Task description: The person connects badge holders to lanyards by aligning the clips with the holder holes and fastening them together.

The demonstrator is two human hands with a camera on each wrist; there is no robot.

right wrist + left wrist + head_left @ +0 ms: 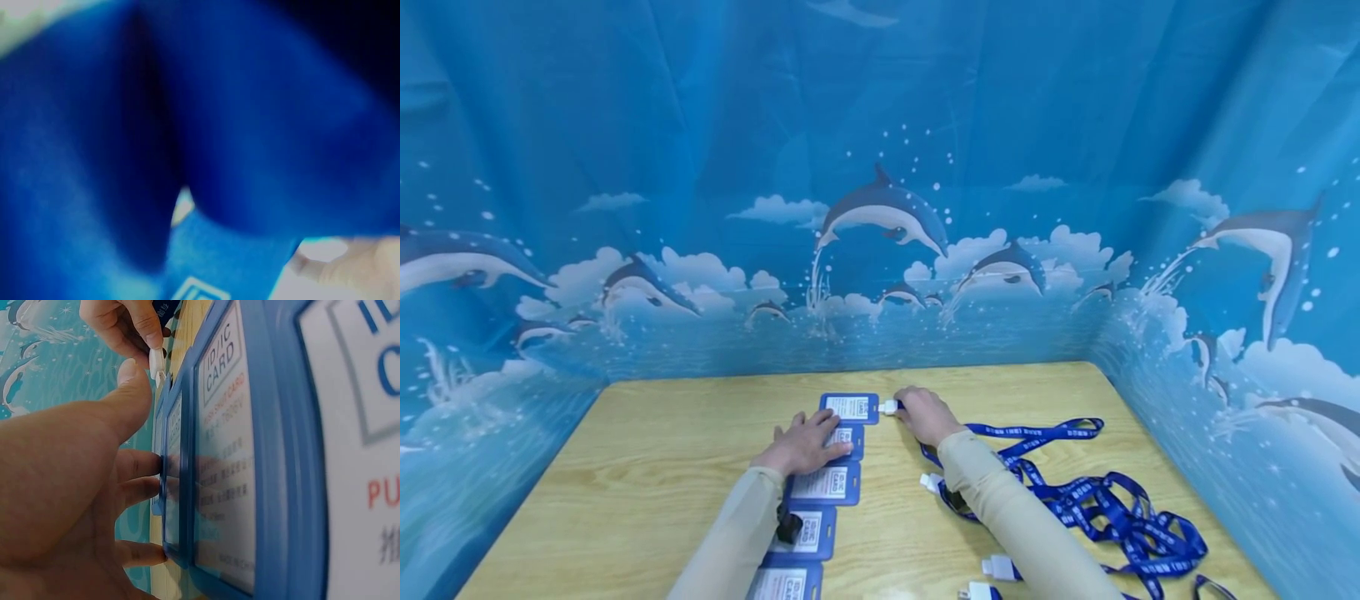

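Blue ID card holders stand in a column, the farthest one (850, 407) at the top. My left hand (805, 446) lies over the upper holders with spread fingers; in the left wrist view its fingertips (145, 553) touch the holders' edges. By the far holder's slotted end, my right hand (927, 414) pinches a blue lanyard at its white clip (889, 407). The left wrist view shows that clip (156, 362) close to the holder's end; whether it is hooked in the slot, I cannot tell. Blurred blue strap (262, 137) covers most of the right wrist view.
More blue lanyards (1097, 508) lie tangled on the right of the wooden table (685, 467). Several white clips, such as one (998, 568) near the front, point toward the card column. A blue dolphin-print curtain (737, 125) encloses the back and sides.
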